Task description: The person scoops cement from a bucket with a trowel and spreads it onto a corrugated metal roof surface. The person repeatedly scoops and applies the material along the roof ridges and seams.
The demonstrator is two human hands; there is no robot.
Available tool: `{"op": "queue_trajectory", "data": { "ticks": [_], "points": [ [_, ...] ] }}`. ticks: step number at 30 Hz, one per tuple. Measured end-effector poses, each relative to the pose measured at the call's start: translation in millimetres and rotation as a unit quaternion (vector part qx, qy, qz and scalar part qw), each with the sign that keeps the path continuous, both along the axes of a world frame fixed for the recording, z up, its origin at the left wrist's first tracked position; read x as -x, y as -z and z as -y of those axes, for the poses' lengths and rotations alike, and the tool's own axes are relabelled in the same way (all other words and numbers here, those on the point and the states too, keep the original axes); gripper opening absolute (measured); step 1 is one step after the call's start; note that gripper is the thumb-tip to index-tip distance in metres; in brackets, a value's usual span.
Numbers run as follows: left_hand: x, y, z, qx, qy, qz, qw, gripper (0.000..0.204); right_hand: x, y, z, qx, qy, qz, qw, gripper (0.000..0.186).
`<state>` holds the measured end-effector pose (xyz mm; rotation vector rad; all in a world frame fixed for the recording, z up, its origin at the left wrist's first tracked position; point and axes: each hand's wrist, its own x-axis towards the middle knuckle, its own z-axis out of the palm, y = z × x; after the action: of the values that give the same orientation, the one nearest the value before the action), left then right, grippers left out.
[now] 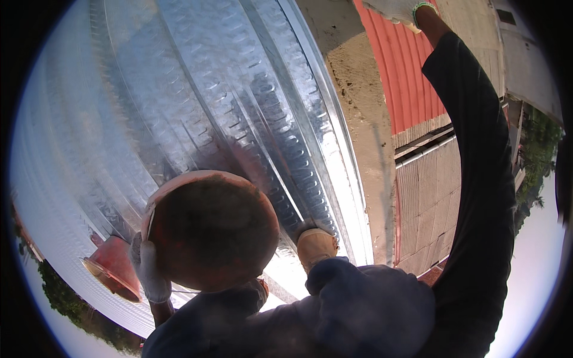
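Note:
My left hand (150, 269), in a pale work glove, is closed on the left side of a round reddish bucket (215, 232). The bucket's mouth faces up at me, its inside dark and stained, its rim worn. My right arm in a dark sleeve reaches far out along the right side. At its end my right hand (397, 8), in a whitish glove with a green cuff, is partly cut off by the top edge. Its visible fingers look stretched out, and I see nothing in them. Left of my left hand, a second red bucket (116, 268) rests tilted on the metal sheeting.
Ribbed, shiny metal decking (197, 77) spreads under me and to the left, with my tan shoe (317, 247) on it. Along its right edge runs a rough concrete strip (373, 161). Beyond lie a red corrugated roof (406, 71) and brownish roofing (428, 203) lower down.

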<state>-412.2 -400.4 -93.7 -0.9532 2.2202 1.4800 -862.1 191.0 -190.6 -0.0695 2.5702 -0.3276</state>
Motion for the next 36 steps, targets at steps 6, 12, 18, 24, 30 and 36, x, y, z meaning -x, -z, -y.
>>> {"op": "queue_trajectory", "data": {
  "ticks": [6,12,18,24,30,36],
  "points": [
    [-42.6,25.2,42.3,0.226,0.141,-0.040,0.963,0.054,-61.8,-6.3,-5.6,0.083,0.041,0.060,0.994,0.048],
    [-18.0,28.7,38.6,0.192,0.219,-0.034,0.956,0.050,-148.4,-25.5,-18.9,0.041,0.064,0.109,0.991,0.050],
    [3.7,34.5,19.2,-0.046,-0.014,-0.083,0.995,0.032,-229.9,-9.3,-47.3,0.058,-0.008,0.051,0.997,0.055],
    [37.5,-2.2,-39.5,-0.104,-0.029,-0.098,0.989,0.029,-319.4,2.6,-67.6,0.062,0.018,0.036,0.997,0.055],
    [36.8,2.8,-41.3,-0.119,-0.029,-0.108,0.987,0.028,-399.6,-12.1,-69.1,0.030,0.094,0.075,0.992,0.055],
    [33.0,6.7,-32.4,-0.118,-0.014,-0.118,0.986,0.030,-441.7,-31.8,-51.1,-0.008,0.141,0.007,0.990,0.050]
  ]
}}
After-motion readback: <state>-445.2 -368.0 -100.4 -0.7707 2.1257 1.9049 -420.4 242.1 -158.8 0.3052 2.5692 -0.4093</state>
